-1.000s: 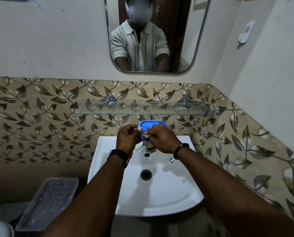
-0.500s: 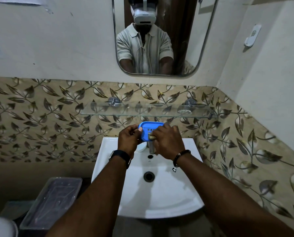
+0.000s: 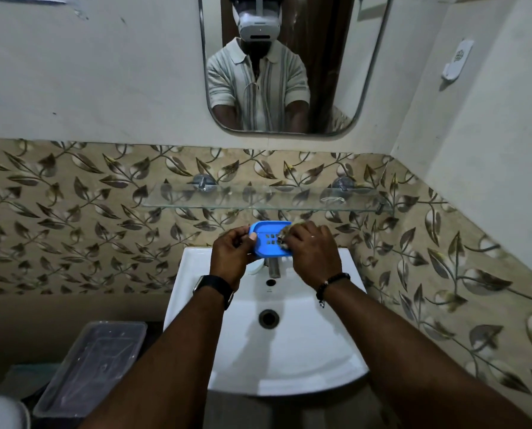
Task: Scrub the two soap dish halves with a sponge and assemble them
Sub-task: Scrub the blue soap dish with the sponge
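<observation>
A blue soap dish half (image 3: 266,238) with drain slots is held above the back of the white sink (image 3: 289,351), tilted toward me. My left hand (image 3: 232,255) grips its left end. My right hand (image 3: 312,252) presses a sponge (image 3: 285,235) against the dish's right side; only a small yellowish-green bit of sponge shows past the fingers. A pale rounded thing (image 3: 256,267), perhaps the other half, lies on the sink ledge under my left hand, mostly hidden.
A metal tap (image 3: 273,267) stands just below the dish. A glass shelf (image 3: 264,198) runs along the tiled wall above the hands. A mirror (image 3: 283,63) hangs higher up. A clear plastic tub (image 3: 94,363) sits left of the sink.
The view has tilted up slightly. My right hand with the sponge has slid toward the dish's right end, uncovering the drain slots. My left hand keeps its grip.
</observation>
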### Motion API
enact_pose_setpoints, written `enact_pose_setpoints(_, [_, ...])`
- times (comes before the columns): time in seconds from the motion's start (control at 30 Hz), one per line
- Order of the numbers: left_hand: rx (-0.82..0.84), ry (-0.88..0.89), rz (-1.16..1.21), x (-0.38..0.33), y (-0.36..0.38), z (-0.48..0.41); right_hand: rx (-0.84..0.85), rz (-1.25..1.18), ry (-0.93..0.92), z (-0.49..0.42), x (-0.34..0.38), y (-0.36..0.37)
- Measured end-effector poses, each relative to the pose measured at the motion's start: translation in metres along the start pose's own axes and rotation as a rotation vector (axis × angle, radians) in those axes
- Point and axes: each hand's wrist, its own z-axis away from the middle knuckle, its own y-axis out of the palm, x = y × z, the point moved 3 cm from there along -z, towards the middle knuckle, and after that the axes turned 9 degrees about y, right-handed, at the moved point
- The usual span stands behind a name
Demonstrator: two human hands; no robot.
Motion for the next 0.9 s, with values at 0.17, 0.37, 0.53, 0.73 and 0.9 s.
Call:
enact_pose_setpoints(0.17, [0.066,-0.01,-0.013,0.002,0.012,0.002,-0.051,-0.372,0.383,-0.005,0.02,-0.002])
enact_pose_setpoints(0.37, [0.089,0.009,-0.032,-0.001,0.009,-0.003,0.032,-0.398,0.209,-0.007,0.034,-0.007])
enact_pose_setpoints(0.53, [0.024,0.026,0.005,-0.003,0.003,-0.004,0.058,-0.236,0.102,-0.007,0.031,-0.006])
enact_pose_setpoints(0.73, [0.073,0.03,-0.009,-0.007,0.008,-0.008,0.006,-0.182,0.153,-0.011,0.035,-0.001])
enact_pose_setpoints(0.9, [0.103,0.023,-0.029,-0.007,0.0,-0.007,-0.051,-0.033,-0.068,-0.009,0.03,0.001])
